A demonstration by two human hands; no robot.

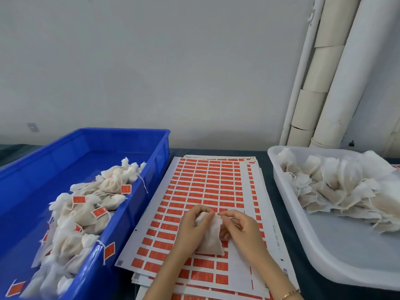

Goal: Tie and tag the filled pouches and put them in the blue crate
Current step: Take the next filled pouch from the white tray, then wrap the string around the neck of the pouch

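Dark table under a pale wall. At its middle one filled pouch rests on the sheets of orange tags, with its long axis running away from the person and the gathered neck farthest. The left hand grips its body and the right hand pinches the string at the neck. Tying looks unfinished, with no tag visible. The blue crate lies leftward, nearer the left hand; the white tray of untied pouches is to the right.

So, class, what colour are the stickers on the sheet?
The stickers are orange-red; the head view shows them best.
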